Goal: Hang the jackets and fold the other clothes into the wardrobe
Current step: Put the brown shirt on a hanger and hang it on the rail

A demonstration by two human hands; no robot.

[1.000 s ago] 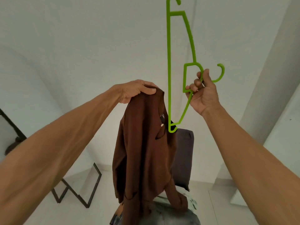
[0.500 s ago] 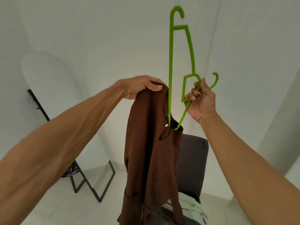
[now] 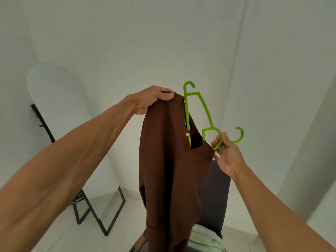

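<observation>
A brown jacket (image 3: 163,160) hangs in front of me, held up at one shoulder by my left hand (image 3: 151,100), whose fingers and thumb pinch the fabric. A bright green plastic hanger (image 3: 205,113) stands almost on end, with its lower arm pushed down inside the jacket's neck opening. My right hand (image 3: 227,153) pinches the hanger near its hook, just right of the collar. The lower part of the hanger is hidden by the cloth.
A dark grey chair (image 3: 216,188) stands behind the jacket with pale green clothes (image 3: 205,237) piled on its seat. A standing arched mirror on a black frame (image 3: 60,124) leans at the left. White walls surround, with a pale floor below.
The hanger has come down and slid deeper into the jacket's neck. My right hand dropped lower, and the view has tilted downward, showing more of the mirror and chair.
</observation>
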